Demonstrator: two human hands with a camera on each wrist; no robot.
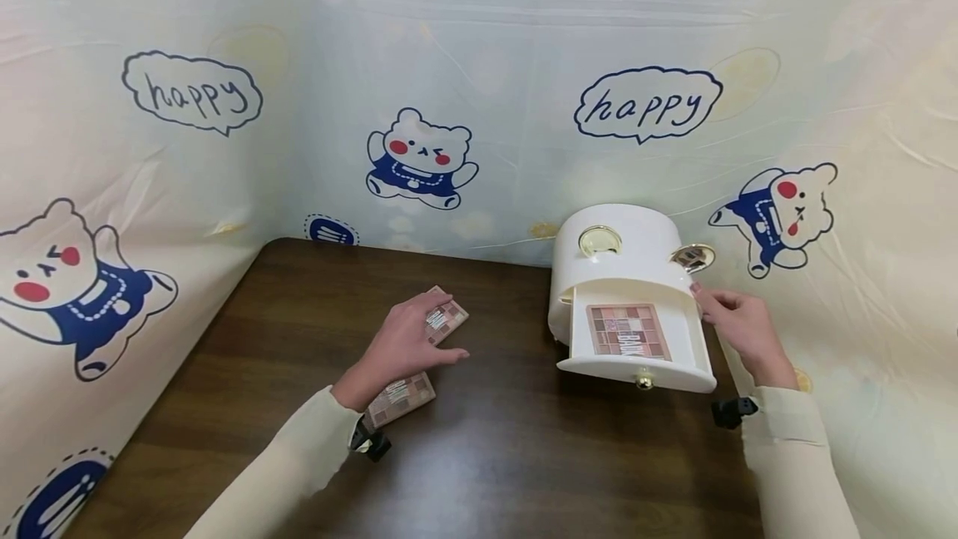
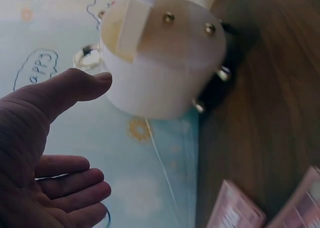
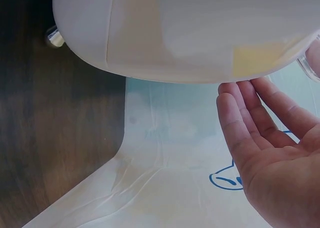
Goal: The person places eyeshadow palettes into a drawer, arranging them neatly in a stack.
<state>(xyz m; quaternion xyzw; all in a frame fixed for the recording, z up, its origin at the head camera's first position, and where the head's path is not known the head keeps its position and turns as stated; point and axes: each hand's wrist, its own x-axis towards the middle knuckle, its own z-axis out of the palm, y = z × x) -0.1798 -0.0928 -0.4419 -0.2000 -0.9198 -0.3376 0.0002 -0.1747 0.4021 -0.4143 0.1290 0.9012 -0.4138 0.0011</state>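
Observation:
A white rounded storage box [image 1: 615,223] stands at the back right, its top drawer [image 1: 702,348] pulled out. Inside the drawer lies a pinkish eyeshadow palette [image 1: 627,331]. My right hand [image 1: 741,327] is at the box's right side; in the right wrist view its fingertips [image 3: 228,105] are right at the white wall, fingers fairly straight. My left hand [image 1: 404,339] is over two more eyeshadow palettes, one farther back [image 1: 446,321] and one nearer [image 1: 404,399]. In the left wrist view its thumb and fingers [image 2: 75,188] are spread apart with nothing between them.
The box has gold-rimmed round pieces [image 1: 693,258] near its top, a gold drawer knob [image 1: 644,381] and short metallic feet [image 2: 199,105]. It sits on a dark wooden table [image 1: 509,456]. A printed cloth [image 1: 516,106] closes off the back and sides.

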